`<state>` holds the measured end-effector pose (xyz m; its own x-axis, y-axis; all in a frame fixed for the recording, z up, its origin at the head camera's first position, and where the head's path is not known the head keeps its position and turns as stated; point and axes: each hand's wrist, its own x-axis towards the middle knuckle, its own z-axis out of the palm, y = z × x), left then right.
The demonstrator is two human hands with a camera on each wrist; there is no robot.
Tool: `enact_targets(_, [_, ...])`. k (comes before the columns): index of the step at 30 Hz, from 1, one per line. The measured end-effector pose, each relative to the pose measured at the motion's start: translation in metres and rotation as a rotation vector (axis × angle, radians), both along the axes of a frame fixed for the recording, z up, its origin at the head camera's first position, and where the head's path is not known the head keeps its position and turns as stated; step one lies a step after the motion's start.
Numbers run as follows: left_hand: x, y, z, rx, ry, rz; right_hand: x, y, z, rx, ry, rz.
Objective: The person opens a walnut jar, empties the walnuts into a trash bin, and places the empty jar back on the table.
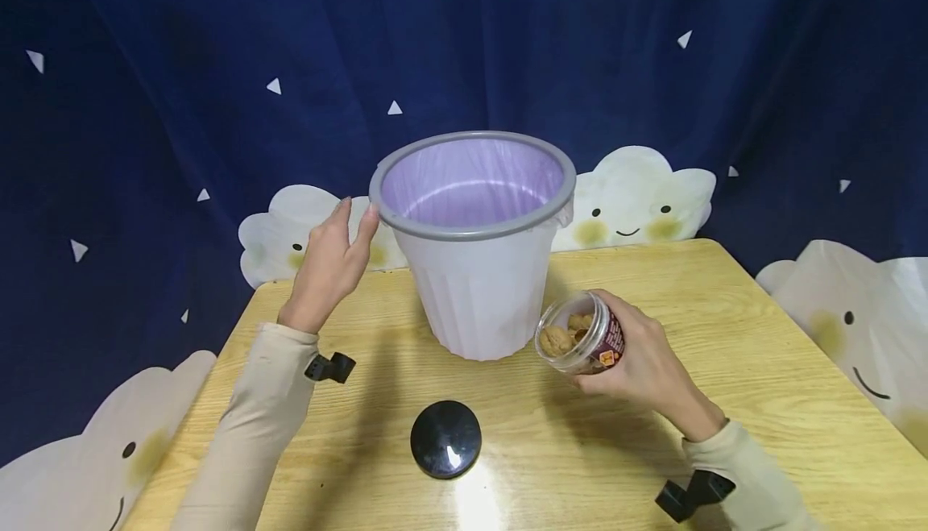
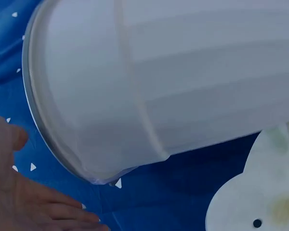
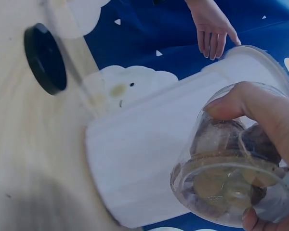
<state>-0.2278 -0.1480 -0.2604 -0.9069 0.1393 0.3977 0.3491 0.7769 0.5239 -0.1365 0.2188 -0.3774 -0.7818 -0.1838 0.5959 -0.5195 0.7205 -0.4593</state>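
My right hand grips a clear plastic jar with a dark printed label, tilted so its open mouth faces left. Brown walnut-like lumps lie inside it; the right wrist view shows them through the jar's clear wall. Left of the jar a white trash bin stands upright, with a grey rim and a lilac liner. Beside the rim's left side is my left hand, its fingers extended and thumb close to the rim. In the left wrist view that hand is apart from the bin.
A round black lid lies on the wooden table in front of the bin. Behind the table hangs a dark blue curtain with white triangles. White cloud cut-outs with faces line the table's edges.
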Motion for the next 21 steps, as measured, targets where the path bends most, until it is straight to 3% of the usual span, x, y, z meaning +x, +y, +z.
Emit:
enact_targets(4, [-0.013,0.003,0.013,-0.063,-0.050,0.009,-0.002,0.008,0.016,0.010,0.038,-0.050])
enact_targets(10, [-0.029,0.009,0.020,-0.093,-0.045,0.034,-0.007,0.014,0.042,0.000,0.115,-0.087])
enact_targets(16, [-0.032,0.012,0.018,-0.156,-0.167,0.009,-0.013,0.018,0.063,-0.001,0.141,-0.112])
enact_targets(21, [-0.032,0.016,0.015,-0.164,-0.205,-0.008,-0.018,0.021,0.076,0.007,0.149,-0.141])
